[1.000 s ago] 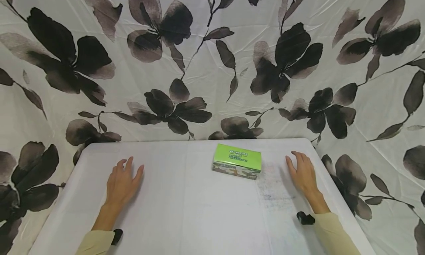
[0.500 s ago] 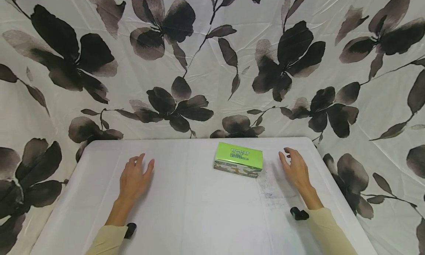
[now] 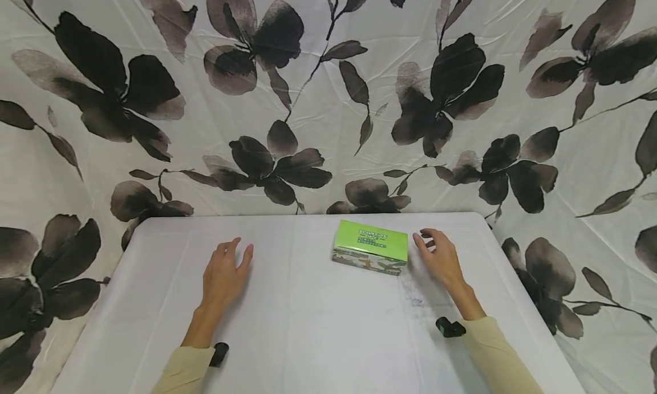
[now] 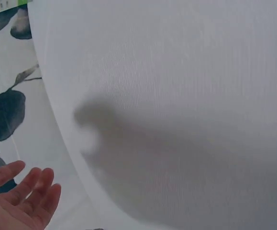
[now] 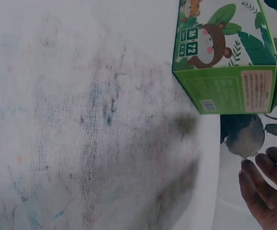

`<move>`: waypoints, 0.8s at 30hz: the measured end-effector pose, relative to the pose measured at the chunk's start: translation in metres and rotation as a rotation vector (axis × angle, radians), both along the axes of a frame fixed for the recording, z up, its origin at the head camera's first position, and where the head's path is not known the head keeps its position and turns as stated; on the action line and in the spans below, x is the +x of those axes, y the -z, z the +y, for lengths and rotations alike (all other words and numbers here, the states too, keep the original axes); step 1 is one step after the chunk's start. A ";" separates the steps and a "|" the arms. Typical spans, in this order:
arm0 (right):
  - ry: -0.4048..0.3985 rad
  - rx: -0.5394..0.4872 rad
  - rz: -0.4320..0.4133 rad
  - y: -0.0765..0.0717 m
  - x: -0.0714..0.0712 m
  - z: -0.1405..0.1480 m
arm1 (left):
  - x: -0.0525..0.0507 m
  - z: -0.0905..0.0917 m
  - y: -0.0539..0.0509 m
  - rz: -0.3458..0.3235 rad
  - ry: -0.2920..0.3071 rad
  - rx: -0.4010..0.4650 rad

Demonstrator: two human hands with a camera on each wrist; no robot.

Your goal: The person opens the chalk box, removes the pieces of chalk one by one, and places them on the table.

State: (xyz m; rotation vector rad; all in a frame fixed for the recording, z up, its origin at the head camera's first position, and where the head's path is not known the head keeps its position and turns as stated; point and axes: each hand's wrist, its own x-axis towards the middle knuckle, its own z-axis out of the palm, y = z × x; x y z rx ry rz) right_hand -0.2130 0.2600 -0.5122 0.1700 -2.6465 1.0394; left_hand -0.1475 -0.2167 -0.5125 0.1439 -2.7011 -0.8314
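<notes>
A green cardboard box [image 3: 370, 246] with printed lettering on its lid lies near the far edge of the white table. Its sides carry cartoon animals and leaves, as the box [image 5: 224, 52] shows in the right wrist view. Close to its right end, apart from it, is my right hand [image 3: 440, 258], fingers loosely bent and holding nothing. My left hand [image 3: 226, 277] hovers over the table left of the box, fingers relaxed with nothing in them. In the left wrist view the left hand [image 4: 23, 199] shows spread fingers above its shadow.
The white table [image 3: 308, 337] has faint coloured stains [image 5: 105, 105] on its right part. Behind it hangs a white cloth [image 3: 318, 114] with dark flowers. A small black device sits at each wrist, one being the right wrist camera [image 3: 450, 327].
Both hands have moved inward: the left hand to the right, the right hand to the left and nearer the box. The box stays in place on the table.
</notes>
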 end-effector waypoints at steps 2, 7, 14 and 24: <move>-0.012 -0.011 -0.021 0.000 0.000 -0.003 | 0.000 0.004 0.000 -0.015 0.008 0.021; -0.023 -0.040 -0.072 0.000 -0.001 -0.013 | -0.002 0.013 0.004 -0.043 0.024 0.069; -0.015 -0.093 -0.132 0.001 0.001 -0.026 | -0.004 0.024 0.005 -0.070 0.037 0.139; -0.031 -0.123 -0.149 0.003 -0.004 -0.041 | -0.007 0.036 0.009 -0.091 0.039 0.206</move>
